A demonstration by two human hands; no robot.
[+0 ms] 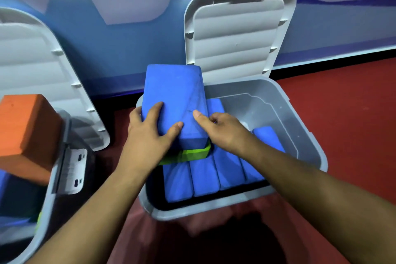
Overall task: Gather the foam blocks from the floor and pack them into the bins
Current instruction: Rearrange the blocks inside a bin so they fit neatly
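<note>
A row of upright blue foam blocks point(203, 178) packs the near side of the grey plastic bin point(214, 208). Just beyond, the left hand point(147, 135) and right hand point(225, 133) both clasp the near end of a large blue rectangular foam block point(173, 96) above a green foam slab point(188, 154). The block's far end overhangs the bin's left rim. Released there, it could tip out or sit too high for the propped grey lid point(237, 32) to close.

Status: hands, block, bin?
Gripping: left hand and right hand on big blue block, above grey bin. Beneath it, green block over packed blue blocks.
</note>
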